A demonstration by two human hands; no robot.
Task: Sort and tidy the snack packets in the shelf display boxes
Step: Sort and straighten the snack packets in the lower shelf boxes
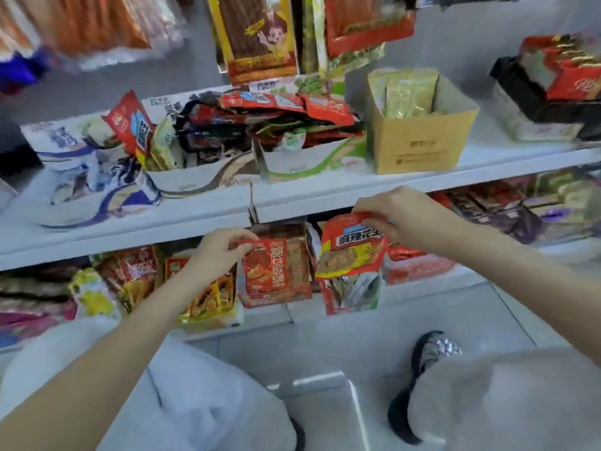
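Down at the lower shelf (507,252), both hands are busy with packets. Left hand (217,252) is pinching the top edge of a red packet (276,271), thumb and fingers curled over its upper left corner, and the packet is hanging upright just in front of the shelf lip, partly covering a brownish pack right behind it. Right hand (403,216) is gripping the top of a peanut packet (351,249), the red and yellow one with a blue label band, and it's dangling tilted just beside the red packet, the two nearly touching at the edges. Both packets are hanging out in front of the display boxes, not sitting in any of them.

On the upper shelf (195,213) a messy pile of red packets (286,115) is spilling over two low white boxes (305,161), with one red pack sticking up at an angle on the left side of the pile. Right of that, a cardboard box (419,141) is holding a few greenish packs standing upright. Further right, a black tray with red packs is sitting near the frame edge, kinda blurry.

Below, more snack packs are crowding the lower shelf left of the left hand, yellow and red ones mostly. The person is crouching, grey-clad knees showing at the bottom, one sandal (435,349) on the tile floor.
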